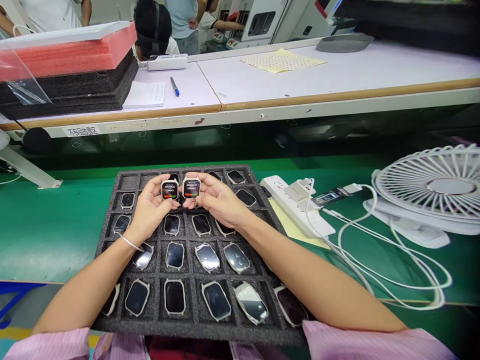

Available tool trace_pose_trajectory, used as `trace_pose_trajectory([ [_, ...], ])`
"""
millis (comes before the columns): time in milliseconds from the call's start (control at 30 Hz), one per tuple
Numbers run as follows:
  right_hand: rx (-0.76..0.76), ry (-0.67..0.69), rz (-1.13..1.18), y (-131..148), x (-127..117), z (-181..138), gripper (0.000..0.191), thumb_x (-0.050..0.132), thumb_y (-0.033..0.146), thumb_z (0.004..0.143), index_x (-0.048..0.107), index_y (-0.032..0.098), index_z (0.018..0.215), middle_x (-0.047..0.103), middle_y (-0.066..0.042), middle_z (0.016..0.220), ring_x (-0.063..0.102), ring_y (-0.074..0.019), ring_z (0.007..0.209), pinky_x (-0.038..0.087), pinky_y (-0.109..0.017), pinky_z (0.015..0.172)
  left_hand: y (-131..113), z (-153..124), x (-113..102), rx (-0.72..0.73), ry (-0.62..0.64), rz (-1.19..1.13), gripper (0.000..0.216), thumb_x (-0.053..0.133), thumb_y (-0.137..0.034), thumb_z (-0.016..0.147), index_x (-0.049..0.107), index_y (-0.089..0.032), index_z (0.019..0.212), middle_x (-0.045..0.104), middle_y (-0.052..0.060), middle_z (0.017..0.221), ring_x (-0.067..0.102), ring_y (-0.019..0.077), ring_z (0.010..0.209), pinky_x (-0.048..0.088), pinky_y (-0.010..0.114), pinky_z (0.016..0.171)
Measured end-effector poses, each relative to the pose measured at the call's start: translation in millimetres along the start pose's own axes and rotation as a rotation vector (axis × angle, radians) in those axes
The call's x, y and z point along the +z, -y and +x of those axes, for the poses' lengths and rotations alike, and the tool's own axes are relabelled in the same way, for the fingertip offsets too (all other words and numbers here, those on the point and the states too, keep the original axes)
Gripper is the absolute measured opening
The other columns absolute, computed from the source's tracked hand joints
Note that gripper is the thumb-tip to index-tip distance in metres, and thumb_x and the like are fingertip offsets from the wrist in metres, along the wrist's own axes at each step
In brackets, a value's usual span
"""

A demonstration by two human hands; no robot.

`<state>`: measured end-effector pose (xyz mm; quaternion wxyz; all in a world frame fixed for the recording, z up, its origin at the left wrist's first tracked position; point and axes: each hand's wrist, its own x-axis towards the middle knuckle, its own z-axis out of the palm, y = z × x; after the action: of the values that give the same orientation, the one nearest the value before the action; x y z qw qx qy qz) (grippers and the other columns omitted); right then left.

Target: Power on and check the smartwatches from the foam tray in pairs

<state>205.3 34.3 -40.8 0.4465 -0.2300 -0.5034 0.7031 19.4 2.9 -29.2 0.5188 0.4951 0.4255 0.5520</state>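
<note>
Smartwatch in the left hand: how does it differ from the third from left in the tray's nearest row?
The held smartwatch has a lit screen with text; the tray smartwatch has a dark one. The held smartwatch is gripped in the left hand; the tray smartwatch lies in a foam compartment. Both have pale cases.

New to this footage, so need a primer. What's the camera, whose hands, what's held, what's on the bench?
There is no robot: one person works bare-handed, filmed by a camera worn on their head, looking forward and down. The left hand holds one lit smartwatch, strapless; the right hand holds a second smartwatch, also lit. Below them, a dark foam tray with compartments of more watches lies on a green bench. To its right: a power strip and a fan.
</note>
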Motion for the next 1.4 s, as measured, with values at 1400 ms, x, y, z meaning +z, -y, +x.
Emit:
trace_pose_trajectory([
  [1400, 0.006, -0.055, -0.080, -1.8, -1.9, 0.7, 0.040, 0.072, 0.018, 0.074, 0.059, 0.022, 0.112, 0.060, 0.004, 0.079, 0.059, -0.0109, 0.060, 0.047, -0.026, 0.058, -6.0, -5.1, 0.5, -0.133, 0.034, -0.025, 0.045, 0.066, -0.018, 0.074, 0.060, -0.018, 0.118, 0.072, 0.005, 0.104, 0.075, 0.0160, 0.063, 0.064, 0.030, 0.064],
])
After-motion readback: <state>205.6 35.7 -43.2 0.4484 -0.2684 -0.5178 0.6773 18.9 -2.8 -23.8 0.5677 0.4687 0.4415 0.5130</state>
